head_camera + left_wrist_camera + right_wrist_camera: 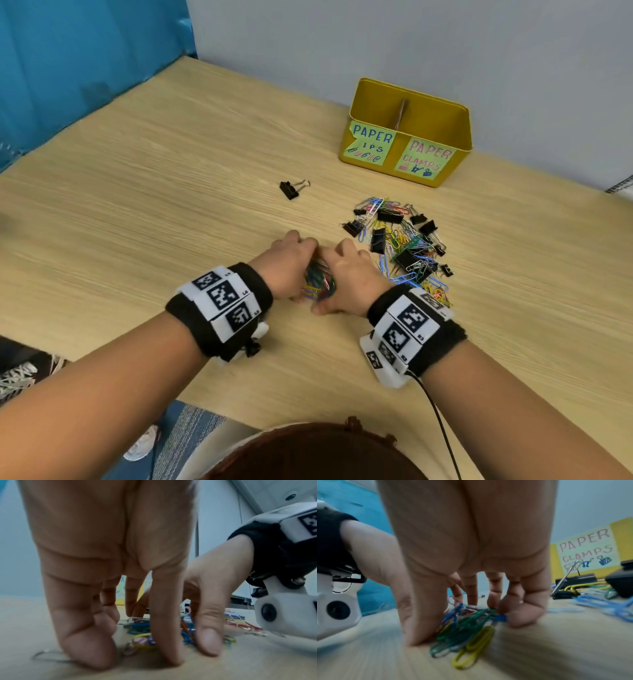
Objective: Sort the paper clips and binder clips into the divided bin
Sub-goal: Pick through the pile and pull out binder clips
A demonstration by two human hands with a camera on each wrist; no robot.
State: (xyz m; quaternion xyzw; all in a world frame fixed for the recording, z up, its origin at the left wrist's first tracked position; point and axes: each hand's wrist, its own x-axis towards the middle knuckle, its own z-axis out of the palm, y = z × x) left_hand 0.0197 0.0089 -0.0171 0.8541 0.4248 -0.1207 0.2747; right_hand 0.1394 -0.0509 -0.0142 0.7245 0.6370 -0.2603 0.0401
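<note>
Currently left hand [289, 265] and right hand [346, 275], fingers curled inward, cup a paper-clip cluster [317, 281] at frame centre; yellow bin [407, 132] upper right. Risk: loose clips slipping out through finger gaps on lifting.

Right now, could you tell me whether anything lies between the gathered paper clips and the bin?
Nothing visible blocks them. The paper clips sit cupped between both hands; the bin stands beyond, open-topped. The mixed pile lies right of a straight path, the lone binder clip left of it.
</note>
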